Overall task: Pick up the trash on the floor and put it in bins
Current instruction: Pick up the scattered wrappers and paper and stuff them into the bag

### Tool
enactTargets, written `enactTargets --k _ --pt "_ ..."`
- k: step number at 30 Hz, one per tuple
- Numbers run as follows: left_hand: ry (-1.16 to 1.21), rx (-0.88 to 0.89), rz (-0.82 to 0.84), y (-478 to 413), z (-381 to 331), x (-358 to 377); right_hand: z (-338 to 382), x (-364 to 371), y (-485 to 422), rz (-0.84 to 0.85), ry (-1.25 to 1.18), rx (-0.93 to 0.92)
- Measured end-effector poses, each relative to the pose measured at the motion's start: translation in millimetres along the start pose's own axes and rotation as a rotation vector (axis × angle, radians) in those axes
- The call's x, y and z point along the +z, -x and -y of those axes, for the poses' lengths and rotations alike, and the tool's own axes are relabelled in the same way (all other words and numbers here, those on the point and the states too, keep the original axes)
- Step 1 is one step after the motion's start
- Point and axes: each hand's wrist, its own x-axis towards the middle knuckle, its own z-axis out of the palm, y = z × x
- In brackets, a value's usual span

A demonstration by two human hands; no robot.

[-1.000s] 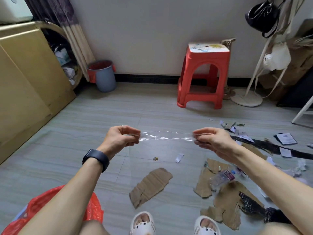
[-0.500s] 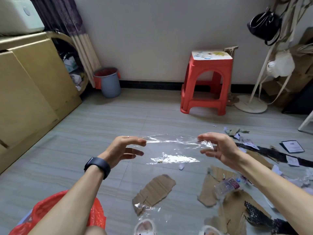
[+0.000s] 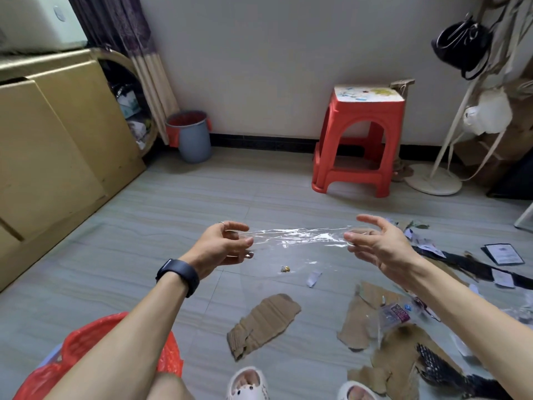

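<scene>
A clear plastic sheet [image 3: 297, 236] stretches in the air between my two hands, above the grey floor. My left hand [image 3: 220, 246], with a black watch on the wrist, pinches its left end. My right hand [image 3: 375, 241] pinches its right end with the thumb and lower fingers, the index finger held straight. Torn cardboard pieces [image 3: 264, 323] lie on the floor below, with a crushed clear bottle [image 3: 393, 314] to the right and small scraps [image 3: 313, 278] nearby. A bin lined with a red bag [image 3: 86, 350] sits at my lower left. A grey bin [image 3: 191, 137] stands by the far wall.
A red plastic stool [image 3: 360, 140] stands against the back wall. Yellow cabinets [image 3: 52, 145] run along the left. A coat stand [image 3: 435, 180] with bags fills the right corner. Paper bits and dark strips [image 3: 461, 264] litter the floor at right. My white slippers [image 3: 248, 383] show at the bottom.
The sheet hung slack and spread half a second ago; it is now drawn into a band between my hands. My hands have moved further apart and my right index finger has straightened.
</scene>
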Motion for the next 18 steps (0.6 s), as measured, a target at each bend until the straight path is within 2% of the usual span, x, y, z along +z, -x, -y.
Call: enactTargets --k 3,9,13,15,18 --pt "-0.072 0.039 0.035 0.7 -1.8 -0.9 -1.0 -2.4 -2.0 0.071 -0.067 0.077" --pt "-0.168 0.069 0.029 -2.3 -0.7 -7.2 -1.7 -7.7 -0.4 0.141 -0.01 0.144" --pt "-0.309 0.156 -0.082 -4.5 1.1 -5.4 -2.4 -8.9 0.2 0.214 0.001 0.189" --pt "-0.263 0.128 -0.115 -4.5 1.0 -4.7 -2.2 -8.0 0.3 0.227 0.013 0.2" --pt "-0.232 0.015 -0.061 0.2 0.1 -4.0 -0.2 -6.6 -0.7 0.202 -0.02 0.197"
